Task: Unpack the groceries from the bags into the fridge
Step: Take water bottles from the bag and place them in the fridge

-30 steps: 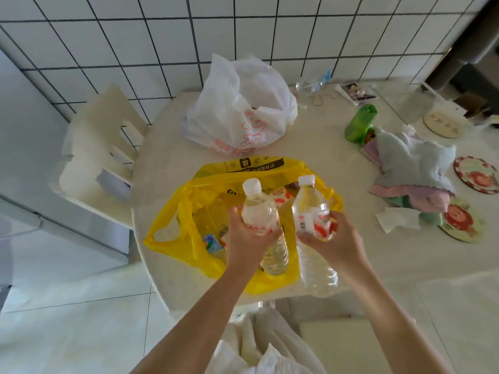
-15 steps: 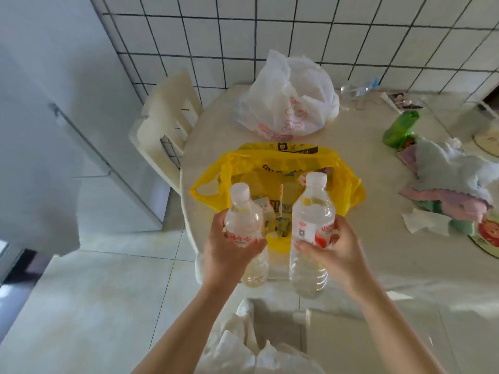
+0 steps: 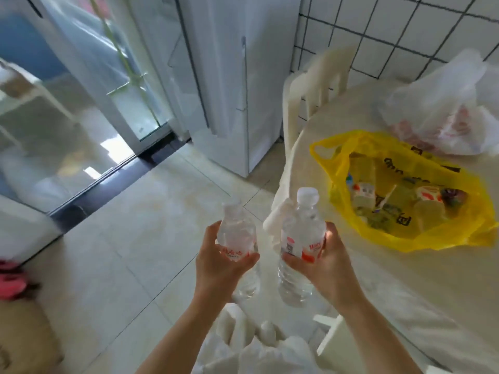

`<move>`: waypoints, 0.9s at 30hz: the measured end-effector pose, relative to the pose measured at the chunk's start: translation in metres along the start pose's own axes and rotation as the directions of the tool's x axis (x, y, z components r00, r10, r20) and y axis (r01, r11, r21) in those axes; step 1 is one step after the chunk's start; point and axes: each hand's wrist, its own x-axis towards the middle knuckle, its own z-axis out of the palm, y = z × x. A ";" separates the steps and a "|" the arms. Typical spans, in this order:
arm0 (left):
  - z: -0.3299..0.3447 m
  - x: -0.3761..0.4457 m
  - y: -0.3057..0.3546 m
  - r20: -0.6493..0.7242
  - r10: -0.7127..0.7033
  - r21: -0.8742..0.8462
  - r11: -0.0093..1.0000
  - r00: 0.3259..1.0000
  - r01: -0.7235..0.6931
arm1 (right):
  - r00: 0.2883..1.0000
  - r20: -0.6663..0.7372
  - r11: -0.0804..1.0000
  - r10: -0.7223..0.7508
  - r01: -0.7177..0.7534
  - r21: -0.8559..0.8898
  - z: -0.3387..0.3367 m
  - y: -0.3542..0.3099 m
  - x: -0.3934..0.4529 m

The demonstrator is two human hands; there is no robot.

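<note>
My left hand [image 3: 220,265] grips a small clear water bottle [image 3: 237,233] upright over the floor. My right hand [image 3: 328,265] holds a taller water bottle [image 3: 303,233] with a red and white label beside it, just off the table's edge. To the right, the yellow grocery bag [image 3: 405,236] lies open on the round table [image 3: 432,287], with several packets and bottles inside. A white plastic bag [image 3: 442,103] sits behind it near the tiled wall. The white fridge [image 3: 235,85] stands ahead, its door shut.
A cream plastic chair [image 3: 313,85] stands between the fridge and the table. A glass sliding door [image 3: 89,103] and its dark floor track fill the left. A red object [image 3: 10,282] lies on the floor at far left. Pale floor tiles stretch toward the fridge.
The view has swung left from the table toward the fridge and glass door. Both hands still hold their bottles, now off the table's edge over the floor.
</note>
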 end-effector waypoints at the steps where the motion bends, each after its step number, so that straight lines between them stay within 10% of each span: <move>1: -0.012 0.000 -0.004 -0.035 -0.009 -0.018 1.000 0.999 0.009 | 0.999 0.040 1.000 -0.015 0.015 -0.002 0.011 -0.007 0.001; 12: -0.159 0.034 -0.062 -0.331 -0.109 -0.122 0.990 0.937 0.072 | 0.912 0.373 0.980 -0.170 0.195 -0.028 0.177 -0.099 0.019; 27: -0.362 0.166 -0.103 -0.367 -0.135 -0.083 0.990 0.920 0.112 | 0.918 0.378 0.992 -0.117 0.129 -0.005 0.390 -0.222 0.059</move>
